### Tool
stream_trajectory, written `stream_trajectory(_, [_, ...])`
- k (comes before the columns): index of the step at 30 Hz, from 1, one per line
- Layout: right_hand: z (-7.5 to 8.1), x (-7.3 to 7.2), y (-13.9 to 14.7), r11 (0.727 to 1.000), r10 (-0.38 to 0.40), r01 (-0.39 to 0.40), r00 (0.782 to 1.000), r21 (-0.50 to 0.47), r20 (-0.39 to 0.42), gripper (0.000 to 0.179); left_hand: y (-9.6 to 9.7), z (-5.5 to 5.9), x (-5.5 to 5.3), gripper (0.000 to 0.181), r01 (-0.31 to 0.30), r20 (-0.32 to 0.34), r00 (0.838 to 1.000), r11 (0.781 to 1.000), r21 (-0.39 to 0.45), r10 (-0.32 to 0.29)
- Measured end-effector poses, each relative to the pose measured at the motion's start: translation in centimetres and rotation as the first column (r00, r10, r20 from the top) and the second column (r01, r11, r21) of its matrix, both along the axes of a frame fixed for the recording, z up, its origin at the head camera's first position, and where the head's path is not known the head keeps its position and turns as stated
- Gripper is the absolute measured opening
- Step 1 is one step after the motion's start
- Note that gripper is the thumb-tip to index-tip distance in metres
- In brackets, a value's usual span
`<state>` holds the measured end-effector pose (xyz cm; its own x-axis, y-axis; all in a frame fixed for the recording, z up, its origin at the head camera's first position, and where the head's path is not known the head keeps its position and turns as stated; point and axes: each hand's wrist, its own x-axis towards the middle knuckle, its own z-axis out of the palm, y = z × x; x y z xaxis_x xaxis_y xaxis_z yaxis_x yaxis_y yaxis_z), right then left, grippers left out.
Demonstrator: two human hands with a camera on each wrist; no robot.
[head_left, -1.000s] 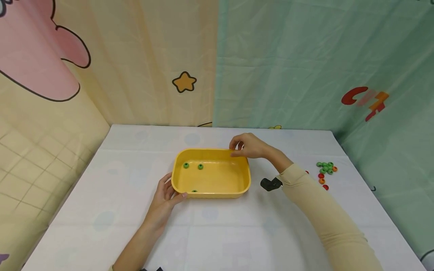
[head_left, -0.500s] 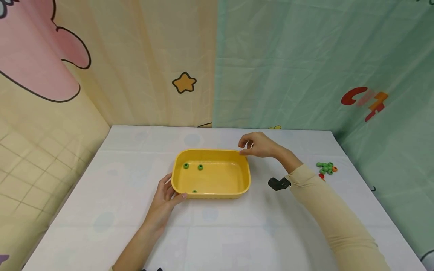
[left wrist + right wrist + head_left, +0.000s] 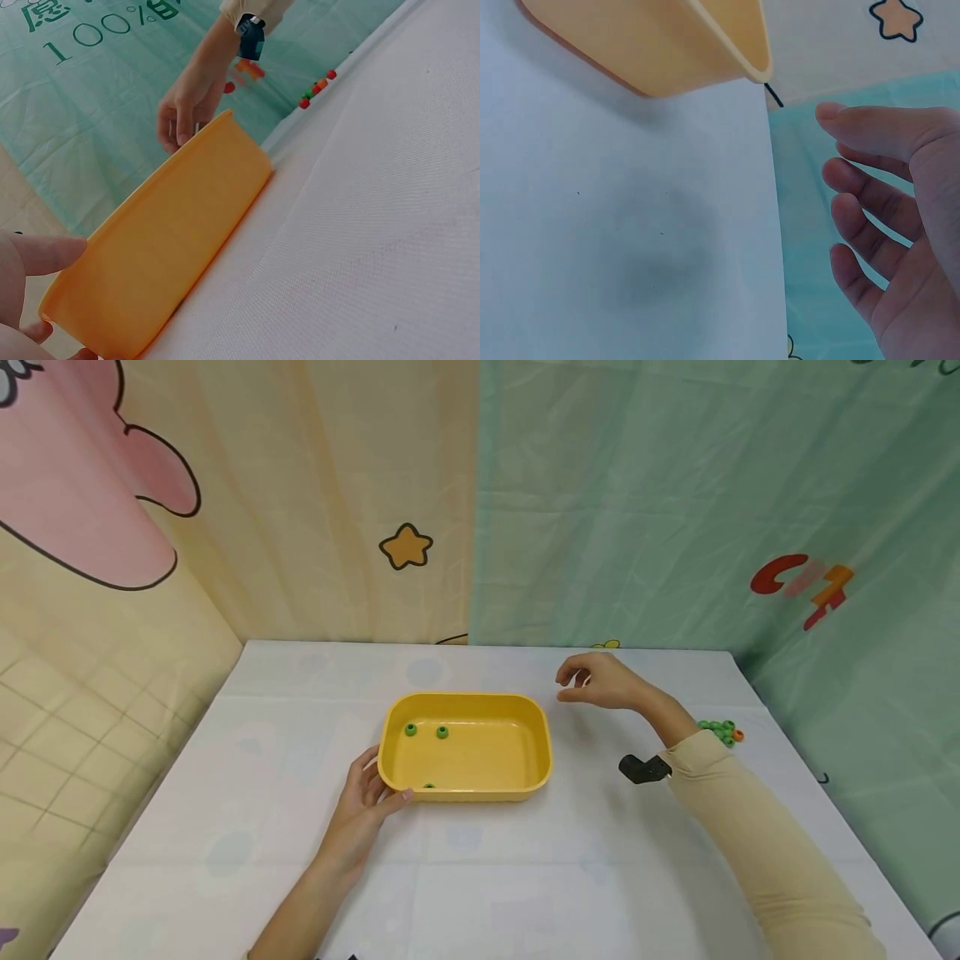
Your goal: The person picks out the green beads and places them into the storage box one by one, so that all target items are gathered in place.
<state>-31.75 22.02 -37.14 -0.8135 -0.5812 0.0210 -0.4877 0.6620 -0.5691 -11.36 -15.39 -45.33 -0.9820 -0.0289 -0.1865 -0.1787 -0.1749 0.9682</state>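
Partly spread left fingers (image 3: 363, 766) on tray (image 3: 483, 752)

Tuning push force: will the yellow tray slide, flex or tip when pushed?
The yellow tray, broad and low, probably slides rather than tips. Gripped by the left hand, it shows no bend, so is likely stiff. The roundish green beads inside may roll.
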Motion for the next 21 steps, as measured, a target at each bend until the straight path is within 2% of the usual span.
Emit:
stream_trajectory(11, [0.2,0.4,3.7,0.996,-0.084,0.084,0.996,-0.006,-0.005,0.021,0.1,0.1,0.0,0.088,0.0,0.0,1.0,1.0,-0.003,0.0])
stream_trajectory(21, [-0.1,0.8,7.0,0.98,-0.198,0.198,0.979,-0.006,0.04,0.026,0.0,0.2,0.0,0.089,0.005,0.002,1.0,1.0,-0.01,-0.005])
